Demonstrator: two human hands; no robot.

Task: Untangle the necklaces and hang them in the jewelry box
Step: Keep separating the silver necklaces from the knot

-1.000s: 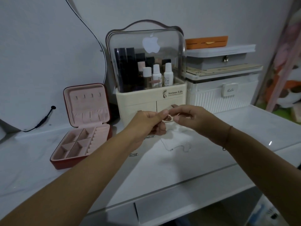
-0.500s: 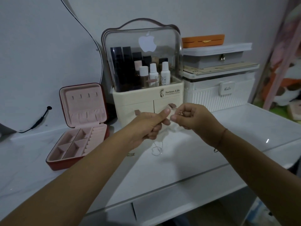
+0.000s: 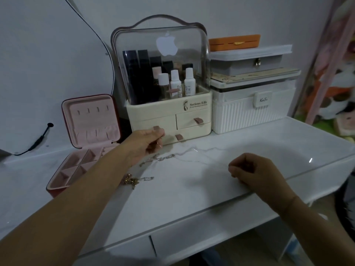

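Note:
A thin silver necklace (image 3: pixel 194 151) stretches across the white tabletop between my hands. My left hand (image 3: pixel 146 144) pinches one end of it in front of the cream organizer. My right hand (image 3: pixel 251 170) pinches the other end, low over the table near its front edge. A second silver chain (image 3: pixel 163 158) lies beside my left wrist, and a gold chain (image 3: pixel 132 181) lies bunched under my left forearm. The red jewelry box (image 3: pixel 92 120) with pink lining stands open at the left, its lid upright with small hooks.
A cream cosmetics organizer (image 3: pixel 169 116) with a clear dome and drawers stands behind my left hand. To its right is a white ribbed case (image 3: pixel 249 112) with stacked boxes on top. A black cable (image 3: pixel 38 139) runs along the wall at left.
My hands have come down and apart, drawing the silver necklace out across the table. The right hand moved right and toward the table's front edge; the left dropped in front of the organizer.

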